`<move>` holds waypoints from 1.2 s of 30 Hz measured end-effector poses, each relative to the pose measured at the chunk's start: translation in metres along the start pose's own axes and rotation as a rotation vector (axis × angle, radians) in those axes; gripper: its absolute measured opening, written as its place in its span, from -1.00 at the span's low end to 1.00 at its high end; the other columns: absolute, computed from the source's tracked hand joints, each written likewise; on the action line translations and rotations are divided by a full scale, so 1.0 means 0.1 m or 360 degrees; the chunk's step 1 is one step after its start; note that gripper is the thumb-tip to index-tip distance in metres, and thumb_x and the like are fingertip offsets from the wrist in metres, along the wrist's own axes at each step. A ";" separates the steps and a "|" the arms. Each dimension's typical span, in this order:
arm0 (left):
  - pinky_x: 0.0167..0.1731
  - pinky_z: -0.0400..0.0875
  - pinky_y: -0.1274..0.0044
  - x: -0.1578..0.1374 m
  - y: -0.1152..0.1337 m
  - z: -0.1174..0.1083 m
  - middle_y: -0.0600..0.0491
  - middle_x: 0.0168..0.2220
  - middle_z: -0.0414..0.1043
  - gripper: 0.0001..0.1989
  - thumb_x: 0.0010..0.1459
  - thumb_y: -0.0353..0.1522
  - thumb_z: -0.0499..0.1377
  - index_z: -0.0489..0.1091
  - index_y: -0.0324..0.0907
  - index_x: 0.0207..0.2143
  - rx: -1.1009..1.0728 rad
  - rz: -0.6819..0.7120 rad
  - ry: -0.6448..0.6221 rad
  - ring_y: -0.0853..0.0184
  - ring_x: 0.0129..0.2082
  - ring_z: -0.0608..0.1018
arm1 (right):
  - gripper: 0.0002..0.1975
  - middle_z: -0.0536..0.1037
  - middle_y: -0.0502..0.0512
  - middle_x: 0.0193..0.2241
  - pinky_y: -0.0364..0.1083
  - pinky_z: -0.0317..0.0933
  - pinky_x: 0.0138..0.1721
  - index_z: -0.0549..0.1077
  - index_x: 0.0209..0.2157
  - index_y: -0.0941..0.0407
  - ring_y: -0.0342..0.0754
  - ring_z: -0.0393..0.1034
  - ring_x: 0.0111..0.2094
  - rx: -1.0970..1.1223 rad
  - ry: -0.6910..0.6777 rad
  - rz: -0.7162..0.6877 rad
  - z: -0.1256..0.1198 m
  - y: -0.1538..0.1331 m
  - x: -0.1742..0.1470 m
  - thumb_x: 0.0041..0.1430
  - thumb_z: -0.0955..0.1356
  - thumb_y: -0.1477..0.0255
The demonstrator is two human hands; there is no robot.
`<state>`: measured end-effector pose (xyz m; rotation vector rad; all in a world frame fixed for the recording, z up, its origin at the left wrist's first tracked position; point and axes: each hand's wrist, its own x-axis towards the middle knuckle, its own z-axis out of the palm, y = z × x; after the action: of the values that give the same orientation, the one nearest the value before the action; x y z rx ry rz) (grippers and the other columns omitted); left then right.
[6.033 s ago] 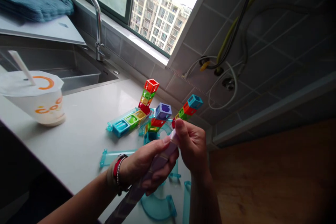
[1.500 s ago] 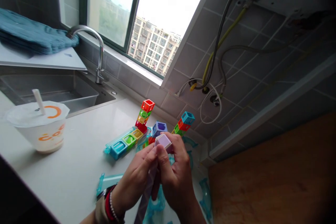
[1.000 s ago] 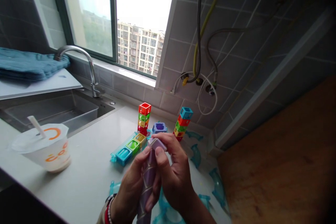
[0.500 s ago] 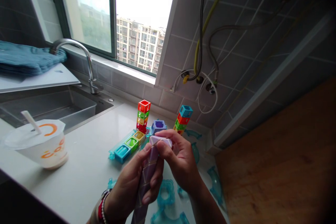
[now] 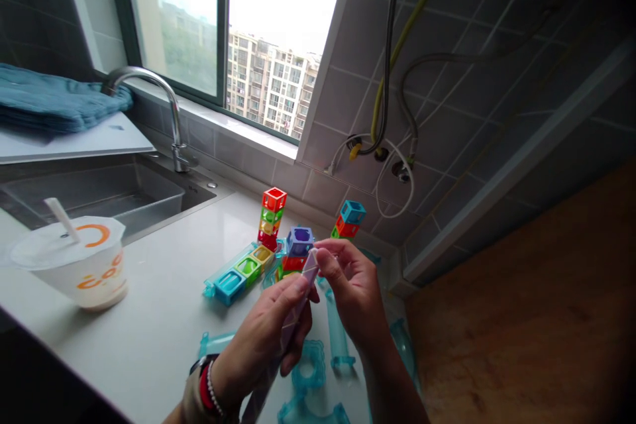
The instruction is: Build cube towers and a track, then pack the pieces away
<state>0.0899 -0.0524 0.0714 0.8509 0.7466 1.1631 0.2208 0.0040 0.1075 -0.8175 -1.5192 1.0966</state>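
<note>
My left hand (image 5: 265, 338) is closed around a long, flat lavender strip (image 5: 293, 321) with pale crossing lines. The strip slants up and away, and its lower end runs out past the bottom of the picture. At its narrow top end, my right hand (image 5: 355, 288) pinches with thumb and forefinger; the other fingers are curled behind. Just beyond the fingertips stands a stack topped by a purple cube (image 5: 300, 240), its lower part partly covered by the strip and my left hand. Whether the strip is cloth or paper I cannot tell.
A taller cube tower (image 5: 272, 215), a blue-topped tower (image 5: 352, 213) and a row of cubes (image 5: 247, 269) stand behind. Clear teal track pieces (image 5: 309, 364) lie below my hands. A lidded drink cup (image 5: 82, 265) and sink (image 5: 199, 195) are left; a wooden panel (image 5: 521, 305) is right.
The strip's top end, bent over before, now points up narrow and straight. My right hand has shifted slightly right, uncovering more of the purple-topped stack and a teal track.
</note>
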 end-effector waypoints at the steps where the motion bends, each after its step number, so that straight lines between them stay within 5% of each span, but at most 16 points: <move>1: -0.85 0.08 0.75 0.00 0.00 0.00 0.23 -0.65 0.29 -0.53 0.33 0.08 0.08 0.30 -0.16 -0.22 0.0051 0.0014 -0.0016 0.55 -0.83 0.21 | -0.69 0.57 0.02 -0.40 -0.15 0.32 -0.37 0.57 -0.20 0.12 -0.11 0.43 -0.41 -0.0014 0.0009 0.0009 -0.01 0.00 0.01 0.30 0.42 0.14; 8: -0.85 0.06 0.76 -0.02 0.01 0.04 0.25 -0.65 0.31 -0.59 0.36 0.04 0.08 0.24 -0.12 -0.15 0.0215 0.0110 -0.0003 0.52 -0.83 0.28 | -0.70 0.58 0.02 -0.42 -0.12 0.33 -0.33 0.57 -0.25 0.12 -0.09 0.45 -0.40 -0.0139 0.0048 -0.0066 -0.03 -0.02 0.00 0.32 0.40 0.16; 18: -0.82 -0.02 0.75 -0.08 0.03 0.04 0.23 -0.58 0.30 -0.58 0.34 0.05 0.11 0.26 -0.12 -0.22 0.0457 0.0187 -0.0061 0.60 -0.79 0.12 | -0.79 0.45 -0.09 -0.53 -0.18 0.19 -0.47 0.44 -0.34 0.09 -0.17 0.33 -0.53 -0.0267 -0.0186 -0.0238 -0.11 -0.09 -0.04 0.36 0.37 0.28; 27: -0.76 0.10 0.69 -0.13 0.04 0.02 0.16 -0.50 0.39 -0.73 0.38 -0.12 0.14 0.31 -0.12 -0.28 0.0809 0.0286 0.0006 0.52 -0.72 0.30 | -0.60 0.27 -0.14 -0.63 -0.19 0.06 -0.55 0.39 -0.42 0.09 -0.19 0.17 -0.61 -0.0273 -0.0327 0.0009 -0.15 -0.05 0.02 0.43 0.26 0.14; 36: -0.78 0.11 0.70 -0.16 0.08 0.04 0.16 -0.51 0.35 -0.62 0.40 -0.01 0.06 0.34 -0.15 -0.22 0.0785 0.0309 0.0061 0.53 -0.73 0.30 | -0.59 0.33 -0.13 -0.67 -0.21 0.07 -0.59 0.46 -0.32 0.11 -0.19 0.21 -0.64 0.0007 -0.0232 0.0089 -0.04 -0.05 -0.04 0.43 0.26 0.08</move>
<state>0.0858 -0.0671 0.0817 1.3379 1.0215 1.1851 0.2259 -0.0004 0.1113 -0.7954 -1.6223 1.2229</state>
